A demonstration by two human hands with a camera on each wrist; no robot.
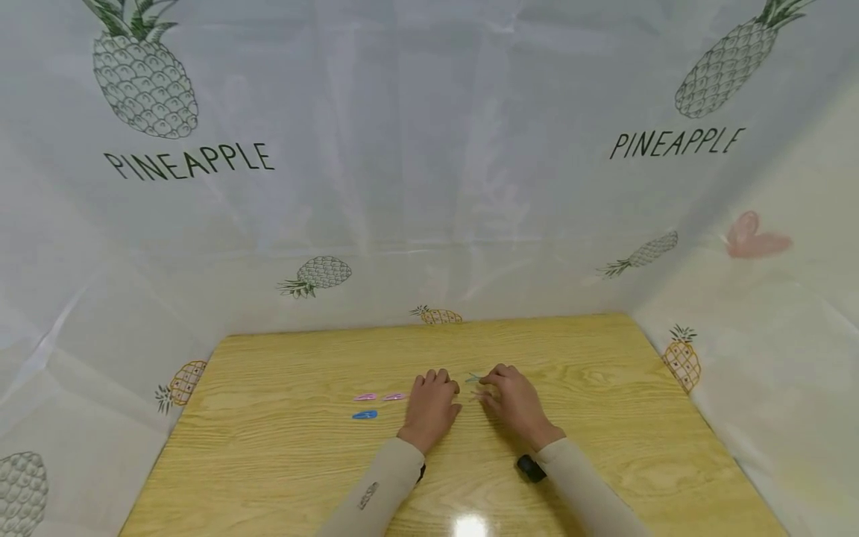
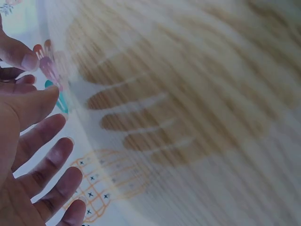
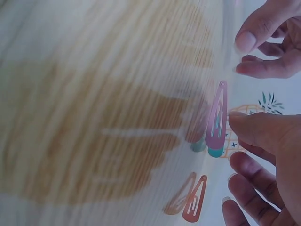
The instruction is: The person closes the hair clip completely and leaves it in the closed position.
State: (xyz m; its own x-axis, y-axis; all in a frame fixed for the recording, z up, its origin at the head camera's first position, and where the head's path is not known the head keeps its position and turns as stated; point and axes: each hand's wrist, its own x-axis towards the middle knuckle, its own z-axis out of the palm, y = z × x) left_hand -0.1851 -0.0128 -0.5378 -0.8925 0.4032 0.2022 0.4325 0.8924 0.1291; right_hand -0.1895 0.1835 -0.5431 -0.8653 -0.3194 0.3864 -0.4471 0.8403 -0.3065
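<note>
On my head feed light's fairly even, prob. fm above: a blown-out glare spot (image 1: 470,526) sits on the tabletop (image 1: 302,462), nearer the body than the left hand (image 1: 432,409) & right hand (image 1: 515,399), btwn the sleeves (image 1: 376,485). Soft shadow just left of the right hand. Pale sheen streaks the sheet (image 1: 429,149) beyond both hands; wide lens stretches its view toward the edges. Blue clip (image 1: 365,415) left of the left hand looks a bit soft. Both wrist cams reach me dimmer, bluish, hazy, low contrast; tabletop beside the hands is washed out & streaky w/ brownish hand-shaped reflections. Pink clip (image 3: 216,141) by the right hand's fairly crisp.
</note>
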